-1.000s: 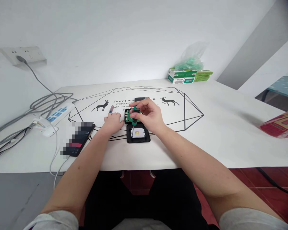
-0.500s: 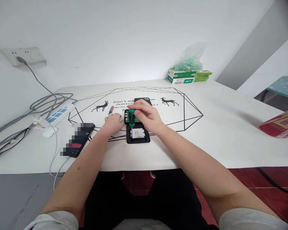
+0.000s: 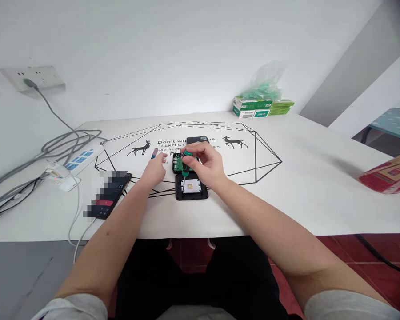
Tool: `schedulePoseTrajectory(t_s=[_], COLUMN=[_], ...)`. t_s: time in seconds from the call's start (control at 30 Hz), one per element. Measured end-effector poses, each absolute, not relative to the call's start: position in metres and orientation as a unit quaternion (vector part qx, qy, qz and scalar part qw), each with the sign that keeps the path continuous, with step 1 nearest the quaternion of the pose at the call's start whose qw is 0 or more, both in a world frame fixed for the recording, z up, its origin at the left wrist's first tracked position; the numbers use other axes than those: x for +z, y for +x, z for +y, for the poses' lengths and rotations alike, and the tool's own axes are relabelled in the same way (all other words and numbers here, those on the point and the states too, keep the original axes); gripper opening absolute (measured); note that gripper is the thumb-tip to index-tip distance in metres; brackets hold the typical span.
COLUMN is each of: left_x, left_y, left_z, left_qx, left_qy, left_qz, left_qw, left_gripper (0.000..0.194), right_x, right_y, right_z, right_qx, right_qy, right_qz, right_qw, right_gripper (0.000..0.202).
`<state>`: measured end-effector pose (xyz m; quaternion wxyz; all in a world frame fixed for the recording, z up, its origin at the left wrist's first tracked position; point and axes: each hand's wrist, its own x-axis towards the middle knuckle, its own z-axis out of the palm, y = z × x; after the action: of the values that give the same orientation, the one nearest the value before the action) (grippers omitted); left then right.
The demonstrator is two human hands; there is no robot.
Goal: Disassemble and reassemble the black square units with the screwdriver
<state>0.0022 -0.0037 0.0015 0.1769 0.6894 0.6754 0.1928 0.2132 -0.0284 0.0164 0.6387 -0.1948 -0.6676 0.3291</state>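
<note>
My right hand (image 3: 208,162) is wrapped around the handle of a green and black screwdriver (image 3: 186,164). Its shaft points down at the left side of a black cover (image 3: 191,195), which has a white pad (image 3: 191,186) with a small gold square on it. Just behind lies a black case with a green circuit board (image 3: 178,163), partly covered by my right hand. To the left, my left hand (image 3: 156,170) rests on the mat with thumb and finger apart, nothing visible in it. A second screwdriver (image 3: 154,153) lies just beyond that hand.
A dark phone-like object (image 3: 198,139) lies behind my right hand. At left are a phone (image 3: 111,195), a power strip (image 3: 83,160), cables and glasses (image 3: 15,198). Green boxes (image 3: 253,106) with a plastic bag stand at the back; a red package (image 3: 388,175) is far right.
My left hand has drawn slightly back from the black case, its fingers parting. The screwdriver in my right hand has tilted, and that hand has turned and lowered a little.
</note>
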Motion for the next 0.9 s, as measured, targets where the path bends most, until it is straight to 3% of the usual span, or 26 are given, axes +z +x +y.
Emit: schedulePoseTrajectory(t_s=[0.23,0.5,0.63,0.8,0.9], left_x=[-0.007,-0.008,0.006,0.025,0.031], left_y=[0.007,0.027,0.026,0.022,0.018], left_z=[0.000,-0.008,0.004,0.031,0.042], left_qx=[0.221,0.084,0.002,-0.045,-0.048], left_qy=[0.672,0.710,0.738,0.760,0.770], left_qz=[0.692,0.700,0.675,0.646,0.633], left_qw=[0.146,0.000,0.017,0.059,0.063], left_gripper=[0.063,0.048,0.038,0.020,0.013], right_x=[0.020,0.012,0.012,0.014,0.014], right_y=[0.214,0.208,0.211,0.211,0.208], right_z=[-0.028,-0.024,-0.025,-0.025,-0.024], right_qx=[0.323,0.316,0.315,0.406,0.391], right_qy=[-0.187,-0.227,-0.210,-0.186,-0.190], right_qz=[-0.700,-0.678,-0.675,-0.673,-0.677], right_qw=[0.608,0.624,0.634,0.589,0.594], right_gripper=[0.031,0.037,0.029,0.036,0.040])
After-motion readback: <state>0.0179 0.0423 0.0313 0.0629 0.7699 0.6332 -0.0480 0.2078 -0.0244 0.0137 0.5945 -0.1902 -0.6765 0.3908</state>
